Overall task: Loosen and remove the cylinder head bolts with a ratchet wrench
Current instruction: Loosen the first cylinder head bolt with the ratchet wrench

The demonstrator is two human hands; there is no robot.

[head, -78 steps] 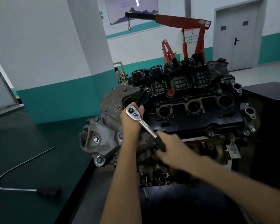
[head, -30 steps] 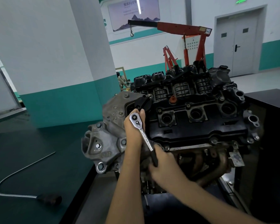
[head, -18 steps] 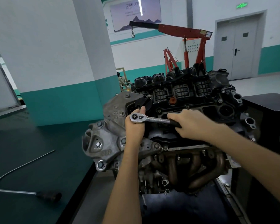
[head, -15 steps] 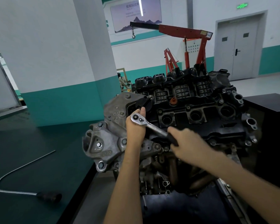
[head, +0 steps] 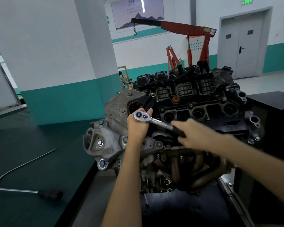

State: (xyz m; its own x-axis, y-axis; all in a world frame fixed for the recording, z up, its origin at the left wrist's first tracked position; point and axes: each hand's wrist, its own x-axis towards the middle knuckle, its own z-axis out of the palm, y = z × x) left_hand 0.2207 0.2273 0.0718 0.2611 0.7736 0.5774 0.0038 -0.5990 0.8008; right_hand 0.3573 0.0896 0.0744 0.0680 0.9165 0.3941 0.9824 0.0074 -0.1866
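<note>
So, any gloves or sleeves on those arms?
No. Left hand and right hand are bare, no gloves. Left forearm and right forearm are uncovered to the frame edge: no sleeve, watch or band shows. The right hand is blurred, so rings cannot be judged.

The left hand [head: 137, 126] cups the head of the ratchet wrench [head: 156, 120] on the engine [head: 195, 102]. The handle runs toward four o'clock, where the blurred right hand [head: 197, 135] grips it. A bent rod [head: 20, 167] lies at eight o'clock.
</note>
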